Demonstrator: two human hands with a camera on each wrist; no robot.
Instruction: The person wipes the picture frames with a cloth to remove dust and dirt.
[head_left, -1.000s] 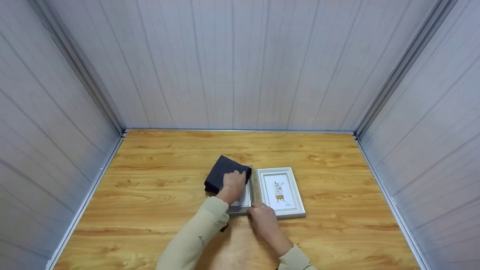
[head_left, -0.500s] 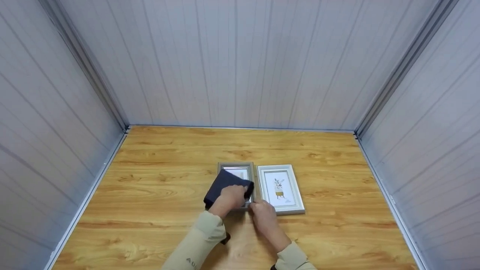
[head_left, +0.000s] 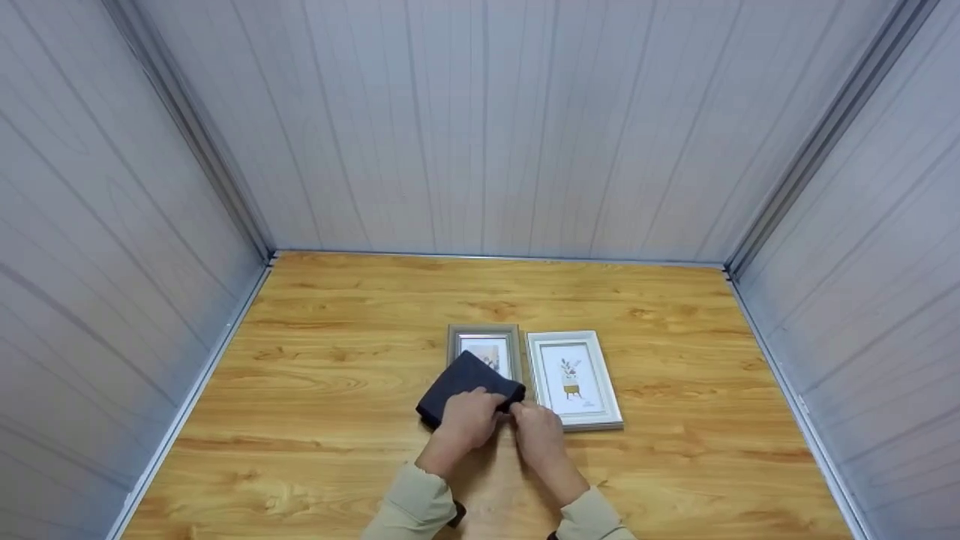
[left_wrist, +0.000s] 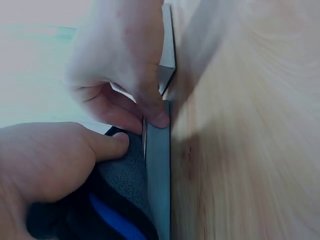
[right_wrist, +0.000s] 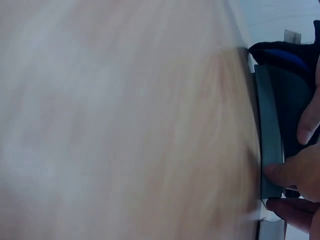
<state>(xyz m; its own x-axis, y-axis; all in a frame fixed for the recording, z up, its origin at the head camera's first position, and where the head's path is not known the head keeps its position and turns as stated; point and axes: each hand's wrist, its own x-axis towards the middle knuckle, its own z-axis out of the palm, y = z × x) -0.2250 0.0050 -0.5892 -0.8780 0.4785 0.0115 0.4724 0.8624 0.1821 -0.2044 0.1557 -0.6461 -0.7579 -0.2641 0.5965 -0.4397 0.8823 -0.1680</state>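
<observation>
A folded dark navy cloth (head_left: 465,382) lies over the near part of a grey picture frame (head_left: 484,330), whose far part with a picture shows above it. My left hand (head_left: 469,416) grips the cloth and holds it against the frame; in the left wrist view its thumb lies on the cloth (left_wrist: 122,175). My right hand (head_left: 540,435) pinches the frame's near right corner between thumb and fingers. The frame's near edge (right_wrist: 271,125) runs beside the cloth in the right wrist view. Most left fingertips are hidden.
A white picture frame (head_left: 611,405) with a potted plant drawing lies just right of the grey one, with a narrow gap between them. The wood-grain tabletop (head_left: 337,360) is bounded by pale panel walls (head_left: 480,135) at the back and sides.
My left hand has slid the cloth toward me along the grey frame, baring its far part. My right hand stays at the near right corner. The head view has shifted slightly.
</observation>
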